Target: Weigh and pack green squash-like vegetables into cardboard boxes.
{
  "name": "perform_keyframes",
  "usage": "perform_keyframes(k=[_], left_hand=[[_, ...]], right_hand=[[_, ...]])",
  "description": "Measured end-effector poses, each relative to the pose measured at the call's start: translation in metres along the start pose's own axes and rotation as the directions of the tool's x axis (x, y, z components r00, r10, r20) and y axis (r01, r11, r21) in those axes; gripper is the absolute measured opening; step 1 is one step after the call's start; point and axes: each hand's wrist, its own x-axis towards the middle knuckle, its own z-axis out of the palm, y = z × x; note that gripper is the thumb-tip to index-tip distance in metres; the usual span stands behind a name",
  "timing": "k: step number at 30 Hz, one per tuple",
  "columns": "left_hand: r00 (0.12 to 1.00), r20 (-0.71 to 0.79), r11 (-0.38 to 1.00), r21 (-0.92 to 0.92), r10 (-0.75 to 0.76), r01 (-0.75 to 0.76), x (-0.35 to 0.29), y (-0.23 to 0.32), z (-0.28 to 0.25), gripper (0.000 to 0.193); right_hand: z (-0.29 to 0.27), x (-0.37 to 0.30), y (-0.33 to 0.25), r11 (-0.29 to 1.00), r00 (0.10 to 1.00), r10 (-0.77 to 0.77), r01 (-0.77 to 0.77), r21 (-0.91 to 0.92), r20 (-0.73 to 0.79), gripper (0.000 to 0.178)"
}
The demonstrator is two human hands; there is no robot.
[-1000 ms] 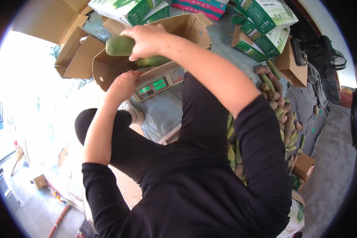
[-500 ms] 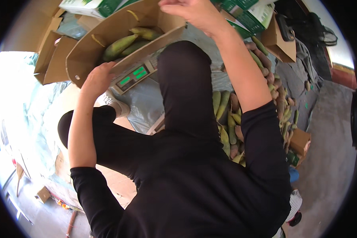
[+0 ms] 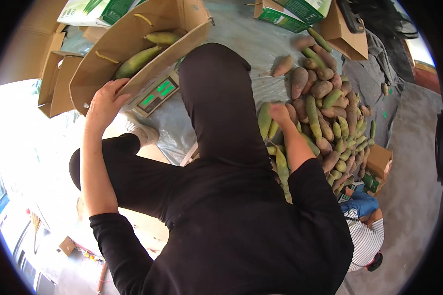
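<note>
My left hand (image 3: 102, 104) grips the near wall of an open cardboard box (image 3: 168, 55), with its fingers over the rim. Inside lie long green cucumber-like vegetables (image 3: 137, 62), and the box has yellow cord handles. The box sits on a scale (image 3: 157, 96) with lit green displays. To the right of my knee, my right hand (image 3: 281, 115) is over the left edge of a pile of green and brown vegetables (image 3: 325, 110). Motion blurs its fingers, so I cannot make out whether it holds anything. The nearest pieces are long green vegetables (image 3: 264, 122).
Green and white cartons (image 3: 93, 11) stand at the far left, and more of them (image 3: 285, 15) at the far right beside a brown box (image 3: 343, 32). Plastic sheeting (image 3: 231, 29) covers the floor. Another person in a striped shirt (image 3: 366, 241) is at the lower right.
My right hand has come down from above the box to the vegetable pile on the right. My left hand has stayed on the box's near wall.
</note>
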Motion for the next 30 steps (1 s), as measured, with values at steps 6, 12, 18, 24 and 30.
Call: perform_keyframes(k=[6, 12, 18, 24, 30], left_hand=[[0.999, -0.029, 0.999, 0.028, -0.026, 0.026, -0.008, -0.005, -0.005, 0.039], [1.000, -0.019, 1.000, 0.026, -0.014, 0.014, 0.002, 0.000, -0.002, 0.040], [0.997, -0.027, 0.996, 0.050, -0.073, 0.074, -0.007, -0.002, -0.007, 0.039], [0.999, -0.017, 0.995, 0.080, -0.049, 0.050, -0.005, -0.002, -0.006, 0.039], [0.998, -0.033, 0.984, 0.166, -0.052, 0.056, -0.010, -0.008, -0.003, 0.034]], right_hand=[[0.035, -0.053, -0.002, 0.754, 0.839, 0.468, -0.543, 0.370, 0.278, 0.045], [0.064, -0.057, 0.013, 0.405, 0.663, 0.577, -0.740, 0.537, 0.477, 0.072], [0.063, -0.048, -0.007, 0.339, 0.668, 0.572, -0.721, 0.605, 0.476, 0.076], [0.076, -0.031, -0.009, 0.723, 0.907, 0.416, -0.374, 0.581, 0.067, 0.085], [0.116, 0.011, 0.021, 0.832, 0.894, 0.405, -0.447, 0.329, 0.189, 0.076]])
